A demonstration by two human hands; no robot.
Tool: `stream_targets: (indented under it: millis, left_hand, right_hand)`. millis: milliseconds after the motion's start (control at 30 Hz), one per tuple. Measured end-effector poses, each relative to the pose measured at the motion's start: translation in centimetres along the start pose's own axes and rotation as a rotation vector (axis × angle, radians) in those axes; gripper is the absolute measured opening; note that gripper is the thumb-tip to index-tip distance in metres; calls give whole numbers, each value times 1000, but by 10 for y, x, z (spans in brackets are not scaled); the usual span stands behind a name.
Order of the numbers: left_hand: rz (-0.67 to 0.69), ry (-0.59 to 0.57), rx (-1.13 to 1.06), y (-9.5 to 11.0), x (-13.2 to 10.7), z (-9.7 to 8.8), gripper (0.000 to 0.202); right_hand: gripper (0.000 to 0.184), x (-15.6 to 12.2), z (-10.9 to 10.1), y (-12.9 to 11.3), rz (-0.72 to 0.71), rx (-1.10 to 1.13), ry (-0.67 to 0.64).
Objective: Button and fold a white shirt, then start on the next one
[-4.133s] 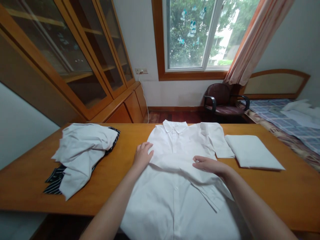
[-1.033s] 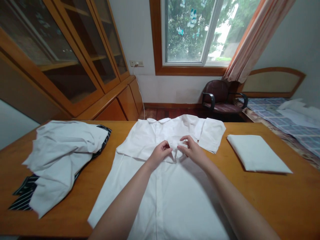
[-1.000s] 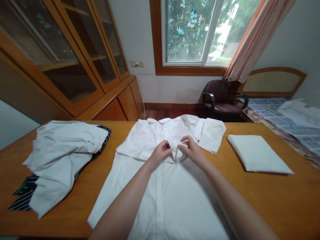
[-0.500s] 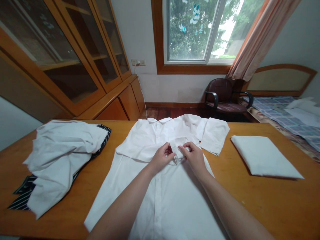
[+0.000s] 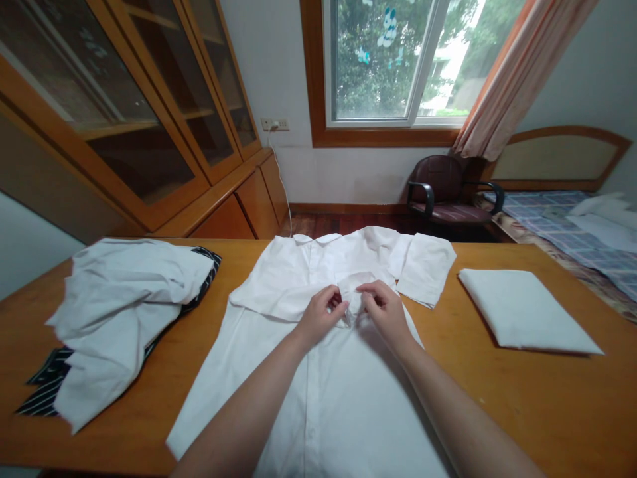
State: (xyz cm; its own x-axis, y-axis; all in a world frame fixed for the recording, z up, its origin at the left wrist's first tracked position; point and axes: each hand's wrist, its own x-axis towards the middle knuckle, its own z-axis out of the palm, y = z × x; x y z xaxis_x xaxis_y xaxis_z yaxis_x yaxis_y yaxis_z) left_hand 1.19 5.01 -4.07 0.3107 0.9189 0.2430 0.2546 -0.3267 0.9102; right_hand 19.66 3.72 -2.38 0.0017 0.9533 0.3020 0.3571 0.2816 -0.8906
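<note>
A white button-up shirt lies spread on the wooden table, its collar toward the far edge. One sleeve is laid across the chest, and its cuff is bunched up near the middle. My left hand pinches the left edge of this cuff between thumb and fingers. On the cuff's other side, my right hand has its thumb and index finger closed on the fabric. The fingertips partly hide the cuff's opening, and I cannot make out a button there.
To the left lies a crumpled white garment over a black striped cloth. A neatly folded white cloth rests at the right. Beyond the table are a glass-fronted cabinet, an office chair and a bed.
My right hand has shifted its fingers slightly on the cuff, the index finger now stretched further over it. My left hand keeps its pinch in about the same place.
</note>
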Motion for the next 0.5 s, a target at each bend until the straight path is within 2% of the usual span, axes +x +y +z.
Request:
stream_targets:
  millis: [200, 400, 500]
  left_hand:
    - [3, 14, 55, 1, 0, 0, 21]
    - [-67, 19, -22, -8, 2, 2, 19]
    - [-102, 30, -103, -12, 2, 3, 20]
  right_hand:
    - [18, -2, 4, 0, -43, -3, 36]
    - [28, -4, 7, -2, -138, 250, 8]
    - [32, -4, 9, 2, -189, 280, -11]
